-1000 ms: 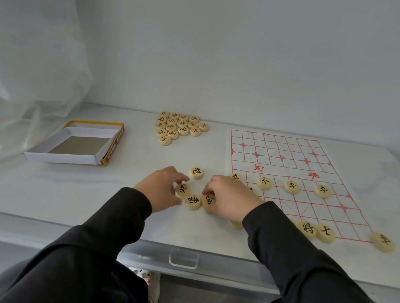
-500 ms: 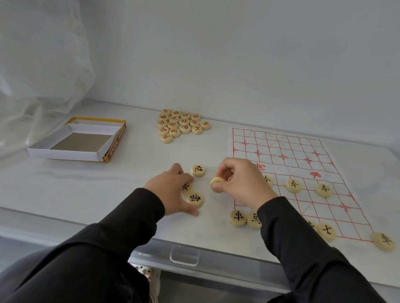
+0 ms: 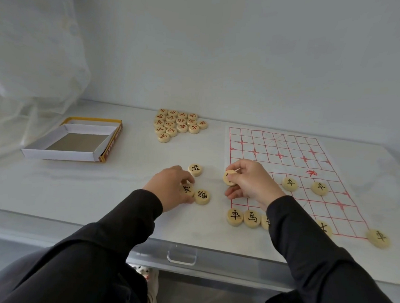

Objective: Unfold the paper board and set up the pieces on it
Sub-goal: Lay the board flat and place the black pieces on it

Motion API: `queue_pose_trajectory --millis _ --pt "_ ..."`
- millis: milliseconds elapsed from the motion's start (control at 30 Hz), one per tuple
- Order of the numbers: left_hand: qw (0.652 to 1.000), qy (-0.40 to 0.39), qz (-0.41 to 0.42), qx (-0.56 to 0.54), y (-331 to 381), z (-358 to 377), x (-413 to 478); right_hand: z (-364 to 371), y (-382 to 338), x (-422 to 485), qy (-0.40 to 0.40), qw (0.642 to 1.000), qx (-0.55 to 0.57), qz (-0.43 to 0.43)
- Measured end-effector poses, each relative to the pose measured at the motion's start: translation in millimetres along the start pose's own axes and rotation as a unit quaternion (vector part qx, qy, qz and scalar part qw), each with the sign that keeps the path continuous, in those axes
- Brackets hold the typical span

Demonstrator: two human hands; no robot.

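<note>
The paper board (image 3: 288, 142) with a red grid lies unfolded on the right of the white table. Several black-marked round wooden pieces stand on it, among them two in a row (image 3: 289, 184) and some along its near edge (image 3: 234, 216). My right hand (image 3: 251, 180) holds one black-marked piece (image 3: 229, 177) tilted above the board's left edge. My left hand (image 3: 171, 187) pinches a black-marked piece (image 3: 187, 188) that lies on the table, with another (image 3: 202, 196) touching it and a third (image 3: 195, 169) just beyond. Red-marked pieces (image 3: 177, 124) sit clustered at the back.
An open white and yellow box (image 3: 77, 154) stands at the left of the table. A sheer curtain (image 3: 31, 59) hangs at the far left. One black piece (image 3: 378, 238) lies off the board's near right corner. The table's front edge has a clear handle (image 3: 182, 255).
My right hand has lifted one black piece off the table and raised it toward the board's left edge. My left hand stays on the small group of black pieces.
</note>
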State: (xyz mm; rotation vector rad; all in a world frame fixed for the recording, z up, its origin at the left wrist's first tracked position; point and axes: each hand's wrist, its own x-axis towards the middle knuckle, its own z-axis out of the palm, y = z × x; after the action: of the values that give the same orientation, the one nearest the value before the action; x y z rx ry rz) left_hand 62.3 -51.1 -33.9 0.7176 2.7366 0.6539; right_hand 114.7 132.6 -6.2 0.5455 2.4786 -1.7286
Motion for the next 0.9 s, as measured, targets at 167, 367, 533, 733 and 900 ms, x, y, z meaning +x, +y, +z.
queue_pose_trajectory --millis 167,367,533,733,900 --pt "0.996 0.072 0.052 -0.011 2 7 -3 -7 0 0 0.026 0.997 -0.071 -0.031" --pt "0.99 0.064 0.121 -0.025 12 7 -5 -12 -1 1 0.053 0.996 -0.066 -0.033" --pt "0.995 -0.004 0.097 -0.021 11 11 -2 -16 0 1 0.062 0.995 -0.065 -0.031" --pt "0.998 -0.007 0.067 0.004 17 14 -1 -16 1 -1 0.032 0.998 -0.054 -0.016" --pt "0.999 -0.001 0.031 0.03 24 13 4 -24 6 -9 0.012 1.0 -0.016 -0.007"
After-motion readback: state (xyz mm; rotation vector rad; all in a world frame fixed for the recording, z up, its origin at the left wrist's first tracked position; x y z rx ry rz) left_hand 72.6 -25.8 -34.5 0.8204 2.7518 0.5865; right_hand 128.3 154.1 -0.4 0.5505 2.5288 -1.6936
